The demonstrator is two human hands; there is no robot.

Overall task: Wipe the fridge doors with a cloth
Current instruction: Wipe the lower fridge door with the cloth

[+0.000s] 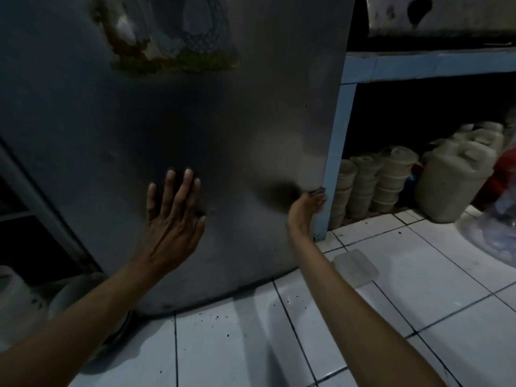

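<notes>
Your left hand (171,216) lies flat against the lower part of the dull grey metal fridge door (173,129), fingers straight and slightly spread, pointing up, thumb out to the right, forearm reaching in from the lower left. Your right hand (307,205) is at the door's right edge, wrist bent, fingers curled round that edge beside the pale blue shelf post (335,152). A small dark strip shows at your fingertips; whether that is the cloth cannot be told, and no cloth is clearly visible. A worn, peeling sticker (167,37) sits high on the door. Stacked beige plastic tubs (374,182) and a cloudy jerrycan (452,177) stand under the shelf on the white tiled floor (418,289).
</notes>
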